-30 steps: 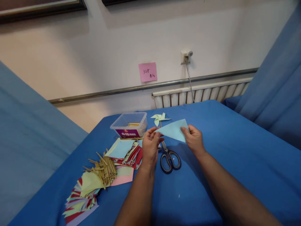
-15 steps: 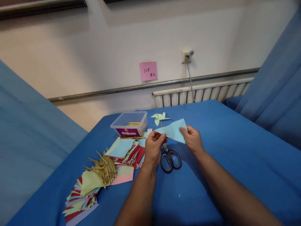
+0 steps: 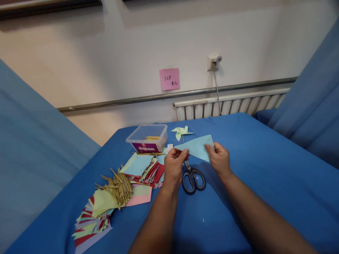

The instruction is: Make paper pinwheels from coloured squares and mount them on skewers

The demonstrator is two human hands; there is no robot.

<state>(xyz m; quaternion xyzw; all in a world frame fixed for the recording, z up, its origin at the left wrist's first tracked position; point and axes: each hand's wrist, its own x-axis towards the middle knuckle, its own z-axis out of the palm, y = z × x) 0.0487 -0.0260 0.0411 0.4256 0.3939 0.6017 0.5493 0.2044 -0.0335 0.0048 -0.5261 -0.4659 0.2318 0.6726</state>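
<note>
A light blue paper triangle (image 3: 197, 146) is held above the blue table between both hands. My left hand (image 3: 173, 167) pinches its left tip. My right hand (image 3: 219, 158) grips its right corner. Black-handled scissors (image 3: 192, 176) lie shut on the cloth just below the paper, between my wrists. A pale green paper pinwheel (image 3: 181, 132) lies on the table beyond the triangle.
A clear plastic box (image 3: 147, 138) with sticks stands at the back left. Stacks of coloured paper squares (image 3: 143, 169) and a pile of short bamboo sticks (image 3: 119, 187) cover the left side. More paper (image 3: 91, 225) fans out near the front left edge. Blue fabric (image 3: 312, 106) rises at right.
My left hand has shifted from lying over the paper's left end to pinching its tip with thumb and finger. The view has drifted slightly.
</note>
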